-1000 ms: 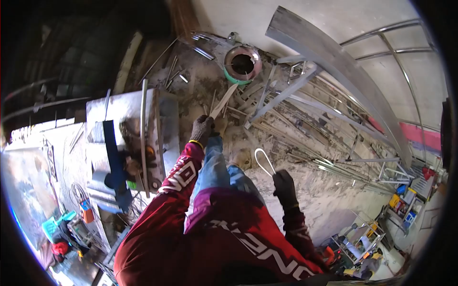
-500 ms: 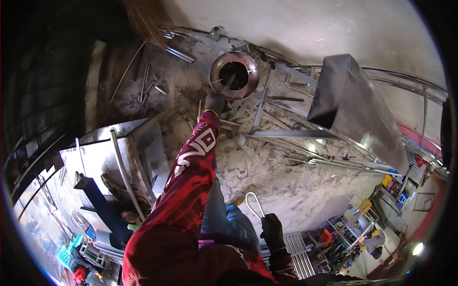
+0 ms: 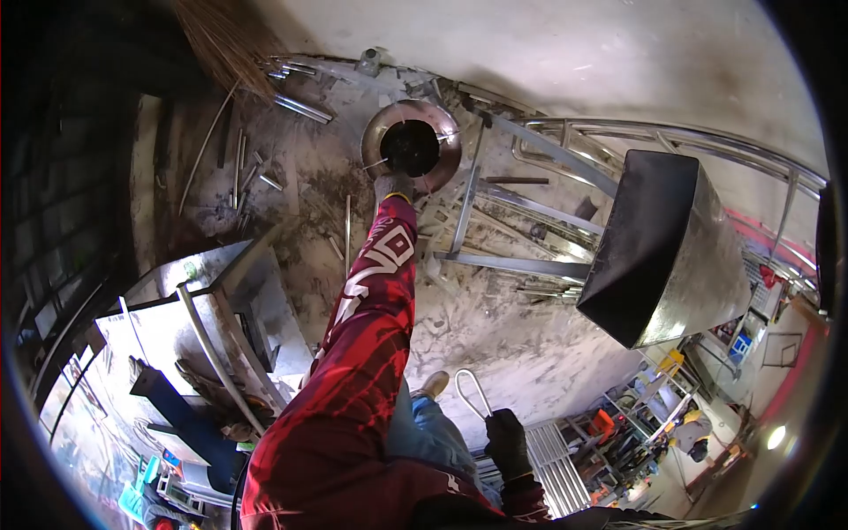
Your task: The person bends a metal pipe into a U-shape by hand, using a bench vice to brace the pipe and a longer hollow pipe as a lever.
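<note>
My left hand (image 3: 393,185), in a grey glove at the end of an outstretched red sleeve, lies over the near rim of a round metal ring (image 3: 449,157) with a dark opening. Its fingers merge with the dark opening, so their grip does not show. Thin rods cross the ring's rim at left and right. Low in the view, my right hand (image 3: 508,444), in a black glove, is closed around a metal rod bent into a loop (image 3: 473,389). The loop end points up and away from the fist.
A large sheet-metal box (image 3: 693,256) stands at right by a metal frame (image 3: 468,190). Short tubes (image 3: 302,109) and a straw broom (image 3: 221,49) lie near the wall. A metal cabinet (image 3: 194,309) is at left. Another person (image 3: 689,435) is at far right.
My left hand has shifted right along the ring's near rim. The view has turned a little, and the box appears lower with more of its dark face showing. The right hand keeps the loop.
</note>
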### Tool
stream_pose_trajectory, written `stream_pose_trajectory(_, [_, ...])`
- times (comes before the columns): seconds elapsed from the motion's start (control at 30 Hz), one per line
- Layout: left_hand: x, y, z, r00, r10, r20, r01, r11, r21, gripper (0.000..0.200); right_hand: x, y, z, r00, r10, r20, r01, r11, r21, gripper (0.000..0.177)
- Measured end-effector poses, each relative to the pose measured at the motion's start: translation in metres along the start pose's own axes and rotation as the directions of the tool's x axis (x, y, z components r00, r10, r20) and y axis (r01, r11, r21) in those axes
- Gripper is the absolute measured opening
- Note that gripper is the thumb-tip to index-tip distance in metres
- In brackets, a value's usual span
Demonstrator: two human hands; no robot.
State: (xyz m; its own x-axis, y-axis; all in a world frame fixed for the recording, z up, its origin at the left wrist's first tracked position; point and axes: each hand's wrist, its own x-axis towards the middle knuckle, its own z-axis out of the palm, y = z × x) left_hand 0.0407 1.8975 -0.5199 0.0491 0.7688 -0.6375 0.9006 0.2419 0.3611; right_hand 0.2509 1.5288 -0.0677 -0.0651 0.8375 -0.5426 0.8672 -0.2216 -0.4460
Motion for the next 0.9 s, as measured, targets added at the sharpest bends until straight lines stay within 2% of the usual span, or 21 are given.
stream_pose_trajectory(0.03, [0.0, -0.001, 0.002, 1.0, 0.002, 0.0, -0.002, 1.0, 0.003, 0.035, 0.004, -0.001, -0.002, 0.983, -0.183, -0.016, 0.176, 0.966, -0.188, 0.01])
stream_pose_trajectory(0.07, [-0.002, -0.001, 0.005, 0.998, -0.029, -0.059, 0.028, 1.0, -0.012, 0.03, 0.0, -0.001, 0.0, 0.983, -0.181, -0.016, 0.175, 0.966, -0.188, 0.01])
stream_pose_trajectory(0.1, [-0.006, 0.0, 0.006, 0.991, -0.061, -0.118, 0.059, 0.998, -0.028, 0.029, -0.005, -0.003, 0.001, 0.988, 0.149, 0.04, -0.151, 0.985, 0.079, 0.005])
stream_pose_trajectory(0.13, [-0.019, 0.002, -0.002, 0.991, -0.064, -0.12, 0.061, 0.998, -0.027, 0.029, -0.01, -0.003, 0.001, 0.884, 0.432, 0.178, -0.467, 0.83, 0.307, 0.016])
stream_pose_trajectory(0.2, [-0.052, 0.005, -0.023, 0.967, -0.16, -0.197, 0.115, 0.968, -0.222, 0.032, -0.013, 0.004, 0.003, 0.897, 0.4, 0.187, -0.441, 0.835, 0.33, 0.012])
stream_pose_trajectory(0.27, [-0.061, -0.015, 0.002, 0.95, -0.033, -0.311, -0.035, 0.977, -0.21, 0.032, -0.007, 0.0, -0.006, 0.918, 0.354, 0.177, -0.395, 0.846, 0.358, 0.009])
stream_pose_trajectory(0.3, [-0.077, -0.028, 0.02, 0.948, 0.06, -0.313, -0.12, 0.977, -0.175, 0.03, 0.0, -0.012, -0.013, 0.889, 0.414, 0.197, -0.457, 0.76, 0.463, 0.004])
stream_pose_trajectory(0.33, [-0.112, -0.029, 0.014, 0.937, 0.151, -0.315, -0.203, 0.97, -0.137, 0.029, 0.008, -0.025, -0.022, 0.857, 0.463, 0.227, -0.504, 0.66, 0.557, 0.013])
stream_pose_trajectory(0.4, [-0.201, -0.015, -0.011, 0.952, 0.211, -0.223, -0.246, 0.959, -0.142, 0.027, 0.012, -0.041, -0.034, 0.861, 0.453, 0.23, -0.495, 0.65, 0.576, 0.014])
stream_pose_trajectory(0.43, [-0.203, -0.056, 0.048, 0.894, 0.408, -0.186, -0.448, 0.803, -0.394, 0.026, 0.01, -0.039, -0.035, 0.851, 0.45, 0.272, -0.506, 0.559, 0.657, 0.014])
stream_pose_trajectory(0.47, [-0.254, -0.037, 0.023, 0.941, 0.332, -0.057, -0.283, 0.687, -0.669, 0.026, 0.01, -0.035, -0.034, 0.846, 0.432, 0.313, -0.506, 0.463, 0.728, 0.014])
stream_pose_trajectory(0.5, [-0.322, -0.008, -0.017, 0.951, 0.293, 0.094, -0.069, 0.5, -0.863, 0.026, 0.006, -0.027, -0.029, 0.873, 0.38, 0.306, -0.47, 0.485, 0.737, 0.014])
stream_pose_trajectory(0.53, [-0.365, 0.003, -0.031, 0.882, 0.374, 0.289, 0.15, 0.359, -0.921, 0.033, 0.002, -0.019, -0.024, 0.904, 0.307, 0.297, -0.414, 0.454, 0.789, 0.014])
stream_pose_trajectory(0.57, [-0.407, 0.011, -0.028, 0.824, 0.526, 0.211, 0.224, 0.039, -0.974, 0.038, 0.001, -0.01, -0.017, 0.946, 0.187, 0.265, -0.324, 0.509, 0.797, 0.014])
stream_pose_trajectory(0.6, [-0.449, 0.024, -0.036, 0.74, 0.663, -0.113, -0.285, 0.157, -0.946, 0.041, -0.004, -0.009, -0.017, 0.968, 0.069, 0.24, -0.237, 0.55, 0.801, 0.015])
stream_pose_trajectory(0.67, [-0.519, 0.054, -0.057, 0.752, 0.658, 0.042, 0.147, -0.105, -0.984, 0.051, -0.015, -0.01, -0.02, 0.976, -0.079, 0.201, -0.125, 0.55, 0.826, 0.014])
stream_pose_trajectory(0.73, [-0.569, 0.081, -0.058, 0.779, 0.626, -0.032, 0.17, -0.261, -0.95, 0.057, -0.031, -0.02, -0.015, 0.942, -0.222, 0.253, -0.2, 0.236, 0.951, 0.015])
stream_pose_trajectory(0.8, [-0.622, 0.103, -0.068, 0.775, 0.578, -0.257, 0.096, -0.508, -0.856, 0.06, -0.051, -0.025, -0.012, 0.92, -0.352, 0.171, 0.026, 0.491, 0.871, 0.017])
stream_pose_trajectory(0.87, [-0.667, 0.108, -0.08, 0.747, 0.541, -0.386, -0.007, -0.575, -0.818, 0.061, -0.091, -0.058, -0.024, 0.899, -0.352, 0.26, -0.11, 0.392, 0.913, 0.017])
stream_pose_trajectory(0.9, [-0.687, 0.106, -0.079, 0.776, 0.477, -0.412, -0.087, -0.567, -0.819, 0.054, -0.102, -0.058, -0.019, 0.868, -0.402, 0.291, -0.163, 0.323, 0.932, 0.016])
